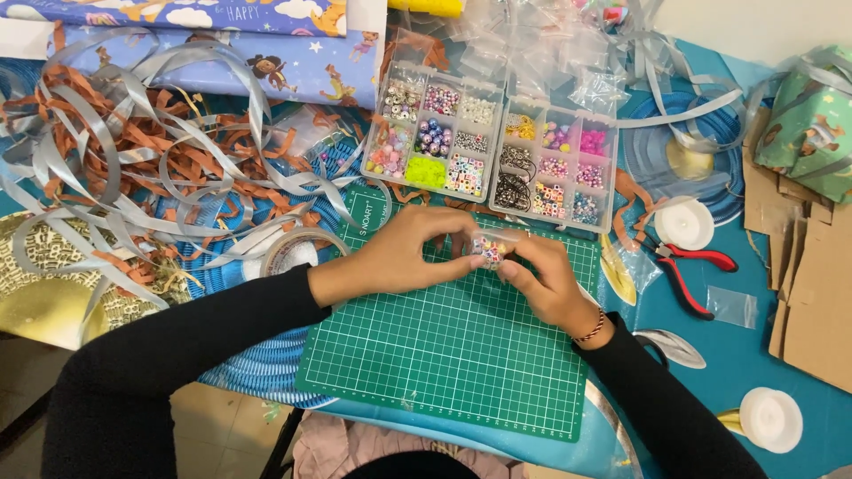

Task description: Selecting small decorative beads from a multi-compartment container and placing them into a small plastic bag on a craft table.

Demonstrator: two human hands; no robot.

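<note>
Head view: both hands meet over the green cutting mat (444, 346). Left hand (404, 257) and right hand (546, 284) pinch a small clear bag of beads (490, 251) between closed fingertips. Beyond the fingers, two compartmented bead boxes (497, 155) hold sorted coloured beads.

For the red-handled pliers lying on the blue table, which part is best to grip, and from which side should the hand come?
Grip the pliers around both red handles, near their middle. They lie flat, right of the green cutting mat, with the metal nose pointing up-left toward the white spool and the handles spreading down-right. Probably best to come from above on the right side, since the right hand is the nearer one.
</note>
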